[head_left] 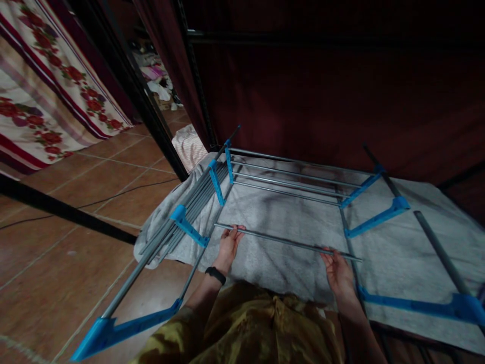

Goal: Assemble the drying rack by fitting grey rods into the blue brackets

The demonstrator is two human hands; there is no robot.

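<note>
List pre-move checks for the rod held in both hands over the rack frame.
1. Left hand grips rod near its left end: ok.
2. Right hand grips the rod near its right end: ok.
3. Rod's left end seated in blue connector: cannot tell, it looks just short of it.
4. Rod's right end seated at the frame: cannot tell, too dim.
5. Far rods span between the blue side pieces: ok.
6. Grey cloth lies spread under the frame: ok.

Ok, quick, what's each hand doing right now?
The left hand is closed on one end of the metal rod.
The right hand grips the same metal rod near its other end.
</note>
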